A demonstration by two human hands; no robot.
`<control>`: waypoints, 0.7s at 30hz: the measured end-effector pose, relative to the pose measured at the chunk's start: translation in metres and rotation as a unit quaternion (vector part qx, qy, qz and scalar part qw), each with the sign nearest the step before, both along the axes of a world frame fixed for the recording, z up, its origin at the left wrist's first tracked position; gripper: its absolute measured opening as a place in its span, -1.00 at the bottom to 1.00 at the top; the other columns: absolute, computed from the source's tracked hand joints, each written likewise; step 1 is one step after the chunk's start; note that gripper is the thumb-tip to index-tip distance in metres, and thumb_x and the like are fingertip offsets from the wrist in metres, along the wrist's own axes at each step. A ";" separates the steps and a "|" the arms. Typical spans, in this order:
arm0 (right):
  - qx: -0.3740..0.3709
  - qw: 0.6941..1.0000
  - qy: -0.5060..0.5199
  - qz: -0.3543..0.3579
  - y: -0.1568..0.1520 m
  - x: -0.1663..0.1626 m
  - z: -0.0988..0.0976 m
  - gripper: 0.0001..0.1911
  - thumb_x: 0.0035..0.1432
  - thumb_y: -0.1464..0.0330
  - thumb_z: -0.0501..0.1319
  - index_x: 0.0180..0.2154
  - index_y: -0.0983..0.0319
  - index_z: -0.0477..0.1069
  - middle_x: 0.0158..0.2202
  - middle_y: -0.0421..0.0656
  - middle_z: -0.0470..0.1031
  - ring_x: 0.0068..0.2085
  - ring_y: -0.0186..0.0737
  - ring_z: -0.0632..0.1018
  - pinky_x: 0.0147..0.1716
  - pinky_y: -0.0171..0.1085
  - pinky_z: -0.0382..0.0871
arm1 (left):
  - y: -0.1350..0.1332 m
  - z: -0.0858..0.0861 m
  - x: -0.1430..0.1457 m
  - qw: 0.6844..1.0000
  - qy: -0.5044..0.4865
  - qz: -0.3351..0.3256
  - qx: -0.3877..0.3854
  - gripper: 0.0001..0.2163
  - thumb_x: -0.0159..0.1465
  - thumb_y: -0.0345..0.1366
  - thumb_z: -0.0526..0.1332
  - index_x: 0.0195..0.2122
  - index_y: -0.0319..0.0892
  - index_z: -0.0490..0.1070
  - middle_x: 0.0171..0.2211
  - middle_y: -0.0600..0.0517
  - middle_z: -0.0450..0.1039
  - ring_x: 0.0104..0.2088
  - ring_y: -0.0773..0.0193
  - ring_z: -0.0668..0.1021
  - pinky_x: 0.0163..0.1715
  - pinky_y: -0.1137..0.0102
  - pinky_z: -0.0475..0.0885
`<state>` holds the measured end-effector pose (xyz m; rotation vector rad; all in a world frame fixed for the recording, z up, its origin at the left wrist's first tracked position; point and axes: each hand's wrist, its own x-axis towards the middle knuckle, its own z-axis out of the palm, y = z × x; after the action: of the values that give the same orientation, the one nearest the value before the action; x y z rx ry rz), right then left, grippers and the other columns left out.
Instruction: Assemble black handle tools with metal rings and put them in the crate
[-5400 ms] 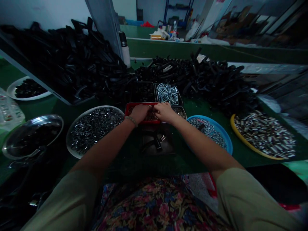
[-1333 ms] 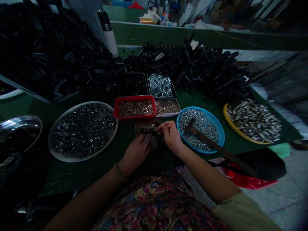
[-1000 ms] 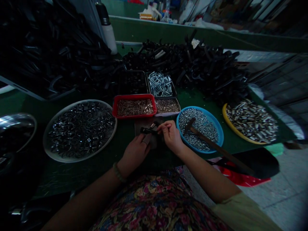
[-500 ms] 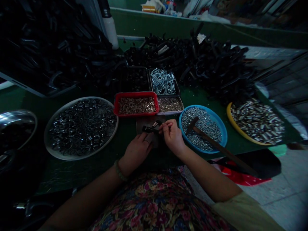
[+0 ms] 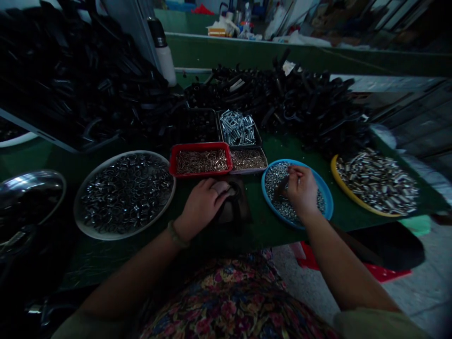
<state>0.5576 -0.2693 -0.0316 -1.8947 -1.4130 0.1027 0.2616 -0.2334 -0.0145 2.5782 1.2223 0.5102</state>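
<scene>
Fingers (image 5: 212, 187) of the left hand (image 5: 202, 207) are bent in close on a dark part (image 5: 240, 203), the thumb drawn near them, holding it down on a flat plate (image 5: 226, 214); the part's finer shape is lost in the dim light; a beaded bracelet (image 5: 176, 235) circles that wrist; the right hand (image 5: 302, 190) is well apart from the left, over a blue tray (image 5: 331, 205) of small shiny metal pieces (image 5: 277, 172), its fingers curled in with little gap between them; the head of a hammer (image 5: 281, 187) shows just beside those fingers, and its handle runs out past the wrist toward the desk's near edge; whether the right hand is clamped on the handle or merely lies over it, I cannot tell.

Behind the plate on the green desk (image 5: 282, 146) stands a red tray (image 5: 201, 175) of thin copper-coloured pins (image 5: 203, 161); just beside it is a shallow tray (image 5: 250, 170) of smaller bits; bright metal rods (image 5: 238, 128) fill a dark container behind; a white tray (image 5: 106, 236) of shiny curved clips (image 5: 123, 193) lies left of the left hand; a yellow-rimmed tray (image 5: 335, 172) of metal sleeves (image 5: 381, 181) lies farther right; black parts (image 5: 310, 103) are heaped along the back.
</scene>
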 end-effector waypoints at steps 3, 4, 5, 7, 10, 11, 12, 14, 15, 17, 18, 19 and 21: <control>-0.167 0.953 -0.254 -0.008 0.006 0.030 0.006 -0.60 0.24 0.11 0.05 -0.20 0.31 0.43 -0.10 0.16 0.44 0.00 0.20 0.38 -0.07 0.13 0.24 | 0.056 0.014 0.040 0.999 0.032 0.000 0.044 -0.77 0.34 -0.23 0.06 -0.16 -0.15 0.48 -0.21 -0.08 0.45 -0.12 0.09 0.41 -0.11 0.20 0.30; -0.187 0.936 -0.297 -0.002 0.014 0.030 0.009 -0.58 0.23 0.09 0.06 -0.18 0.30 0.45 -0.09 0.15 0.44 0.00 0.22 0.37 -0.08 0.13 0.23 | 0.073 0.015 0.057 0.998 0.050 -0.009 0.043 -0.78 0.34 -0.27 0.07 -0.17 -0.15 0.49 -0.22 -0.08 0.46 -0.11 0.07 0.40 -0.13 0.19 0.27; -0.188 0.926 -0.326 0.015 0.024 0.026 0.011 -0.57 0.24 0.09 0.05 -0.15 0.28 0.46 -0.07 0.12 0.44 0.00 0.20 0.35 -0.09 0.10 0.23 | 0.088 0.014 0.073 0.997 0.072 -0.009 0.038 -0.78 0.33 -0.32 0.07 -0.20 -0.16 0.51 -0.22 -0.10 0.47 -0.09 0.05 0.39 -0.12 0.17 0.24; -0.172 0.915 -0.354 0.085 0.051 0.007 0.015 -0.63 0.28 0.16 0.04 -0.07 0.22 0.46 -0.07 0.06 0.44 0.00 0.12 0.34 -0.10 0.00 0.21 | 0.109 0.009 0.103 0.994 0.107 -0.015 0.030 -0.76 0.31 -0.39 0.04 -0.24 -0.21 0.53 -0.22 -0.14 0.50 -0.06 0.01 0.37 -0.10 0.13 0.19; -0.201 0.896 -0.353 0.183 0.092 -0.021 0.016 -0.73 0.25 0.29 0.10 -0.11 0.25 0.48 -0.11 0.05 0.47 -0.01 0.06 0.33 -0.11 -0.07 0.18 | 0.117 0.001 0.128 0.992 0.124 -0.011 0.029 -0.72 0.32 -0.44 0.00 -0.30 -0.30 0.53 -0.25 -0.21 0.52 -0.06 -0.01 0.38 -0.07 0.09 0.14; -0.209 0.892 -0.349 0.196 0.102 -0.027 0.015 -0.75 0.24 0.32 0.11 -0.15 0.27 0.49 -0.12 0.06 0.47 -0.02 0.05 0.33 -0.11 -0.07 0.16 | 0.117 0.000 0.131 0.992 0.124 -0.009 0.030 -0.71 0.32 -0.44 0.00 -0.30 -0.31 0.53 -0.26 -0.22 0.52 -0.06 0.00 0.39 -0.08 0.10 0.14; -0.212 0.891 -0.344 0.205 0.110 -0.030 0.014 -0.77 0.23 0.34 0.11 -0.17 0.29 0.49 -0.14 0.07 0.48 -0.03 0.04 0.34 -0.11 -0.08 0.16 | 0.116 -0.001 0.131 0.992 0.124 -0.008 0.031 -0.71 0.33 -0.44 -0.01 -0.30 -0.31 0.53 -0.26 -0.22 0.53 -0.07 0.01 0.40 -0.08 0.10 0.15; -0.205 0.895 -0.334 0.211 0.118 -0.030 0.011 -0.77 0.23 0.37 0.10 -0.18 0.30 0.49 -0.15 0.07 0.49 -0.04 0.02 0.34 -0.10 -0.08 0.15 | 0.114 -0.001 0.128 0.992 0.121 -0.008 0.033 -0.71 0.34 -0.42 -0.03 -0.28 -0.29 0.52 -0.24 -0.19 0.53 -0.09 0.02 0.42 -0.09 0.11 0.16; -0.201 0.898 -0.327 0.213 0.119 -0.029 0.009 -0.77 0.23 0.38 0.09 -0.18 0.29 0.49 -0.15 0.07 0.49 -0.04 0.02 0.34 -0.10 -0.08 0.15 | 0.113 0.000 0.126 0.992 0.118 -0.007 0.034 -0.70 0.34 -0.42 -0.03 -0.27 -0.28 0.51 -0.23 -0.18 0.53 -0.09 0.02 0.43 -0.10 0.11 0.17; -0.195 0.905 -0.311 0.214 0.119 -0.026 0.006 -0.76 0.23 0.39 0.08 -0.18 0.29 0.50 -0.13 0.08 0.49 -0.02 0.04 0.34 -0.09 -0.06 0.15 | 0.113 0.001 0.123 0.993 0.113 -0.005 0.033 -0.70 0.35 -0.41 -0.04 -0.25 -0.26 0.50 -0.20 -0.17 0.53 -0.08 0.00 0.44 -0.09 0.09 0.18; -0.193 0.909 -0.301 0.214 0.120 -0.024 0.005 -0.75 0.22 0.39 0.08 -0.19 0.29 0.50 -0.13 0.08 0.49 -0.01 0.06 0.34 -0.08 -0.06 0.16 | 0.114 0.001 0.122 0.993 0.111 -0.004 0.030 -0.71 0.35 -0.41 -0.04 -0.24 -0.26 0.50 -0.21 -0.17 0.53 -0.08 -0.01 0.45 -0.08 0.09 0.19; -0.191 0.913 -0.290 0.213 0.121 -0.023 0.004 -0.75 0.22 0.40 0.07 -0.19 0.30 0.51 -0.13 0.09 0.50 -0.01 0.06 0.35 -0.08 -0.06 0.17 | 0.114 0.002 0.122 0.994 0.110 -0.003 0.026 -0.72 0.35 -0.40 -0.04 -0.23 -0.25 0.49 -0.22 -0.17 0.53 -0.08 -0.01 0.46 -0.08 0.08 0.20; -0.188 0.923 -0.260 0.212 0.122 -0.023 0.004 -0.73 0.20 0.44 0.07 -0.18 0.32 0.52 -0.16 0.09 0.51 -0.04 0.02 0.40 -0.06 -0.08 0.20 | 0.115 0.002 0.122 0.994 0.106 -0.002 0.014 -0.73 0.35 -0.40 -0.03 -0.21 -0.23 0.49 -0.24 -0.17 0.54 -0.10 0.01 0.48 -0.07 0.09 0.22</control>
<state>0.5346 -0.1474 -0.0276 -1.9657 -2.3001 0.0858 0.3832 -0.1181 -0.0123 2.7143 1.2820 0.2602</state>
